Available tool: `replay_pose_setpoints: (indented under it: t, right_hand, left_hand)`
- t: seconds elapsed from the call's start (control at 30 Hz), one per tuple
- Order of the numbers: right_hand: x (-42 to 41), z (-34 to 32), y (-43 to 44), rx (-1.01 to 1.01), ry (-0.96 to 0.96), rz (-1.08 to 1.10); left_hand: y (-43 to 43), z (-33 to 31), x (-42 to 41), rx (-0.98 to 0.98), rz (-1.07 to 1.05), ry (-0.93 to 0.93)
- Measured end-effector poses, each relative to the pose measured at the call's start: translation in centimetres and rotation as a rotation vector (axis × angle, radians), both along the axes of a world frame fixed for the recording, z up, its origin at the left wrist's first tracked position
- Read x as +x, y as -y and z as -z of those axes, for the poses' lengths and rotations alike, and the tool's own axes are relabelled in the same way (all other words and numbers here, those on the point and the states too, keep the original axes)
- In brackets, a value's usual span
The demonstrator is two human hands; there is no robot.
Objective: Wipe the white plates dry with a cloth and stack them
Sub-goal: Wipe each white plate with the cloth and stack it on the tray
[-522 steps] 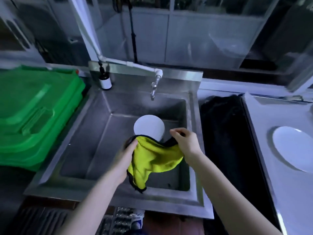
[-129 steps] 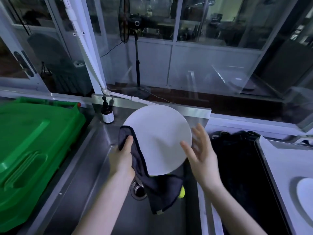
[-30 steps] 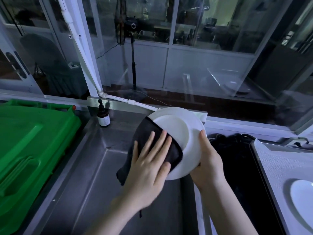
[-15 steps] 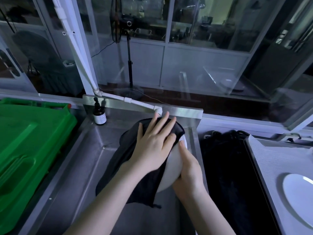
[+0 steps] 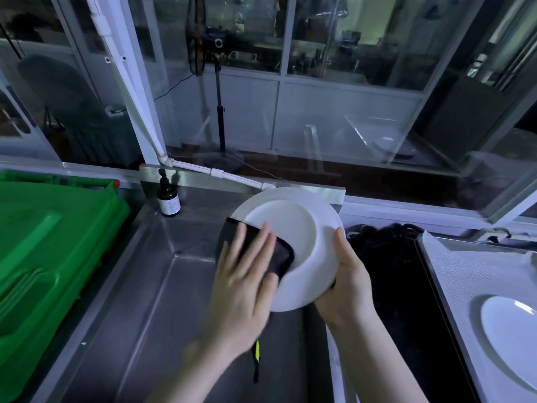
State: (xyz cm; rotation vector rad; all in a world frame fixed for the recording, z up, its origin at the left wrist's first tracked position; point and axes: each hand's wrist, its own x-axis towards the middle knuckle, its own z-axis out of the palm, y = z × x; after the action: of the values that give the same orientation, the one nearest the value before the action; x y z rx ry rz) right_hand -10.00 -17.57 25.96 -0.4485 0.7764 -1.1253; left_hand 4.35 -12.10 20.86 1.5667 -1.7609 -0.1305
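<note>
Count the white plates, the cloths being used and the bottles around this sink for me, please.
White plates: 2 (held plate, second plate at right)
Cloth in use: 1
Brown bottle: 1
Total: 4

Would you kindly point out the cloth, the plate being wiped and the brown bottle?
cloth [image 5: 280,253], head view, dark patch against the plate.
plate being wiped [image 5: 293,225], head view, its bare well.
brown bottle [image 5: 168,201], head view, its label.
</note>
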Motion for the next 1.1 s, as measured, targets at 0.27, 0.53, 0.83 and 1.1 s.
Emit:
replay_pose_setpoints:
  t: [0.27, 0.53, 0.83, 1.1]
  right_hand:
    - [0.8, 0.7, -0.6, 0.049, -0.007, 0.016]
    - [-0.5, -0.1, -0.7, -0.028, -0.064, 0.028]
    - [0.0, 0.7, -0.7, 0.023, -0.04, -0.004]
    - [-1.3, 0.2, -1.0, -0.081, -0.141, 0.046]
  left_hand:
    - [3.2, -1.6, -2.3, 0.086, 0.062, 0.235]
    - [6.2, -1.9, 2.4, 0.232, -0.021, 0.141]
    - [1.4, -0.7, -2.4, 0.128, 0.113, 0.204]
    - [6.1, -1.4, 1.6, 0.168, 0.028, 0.004]
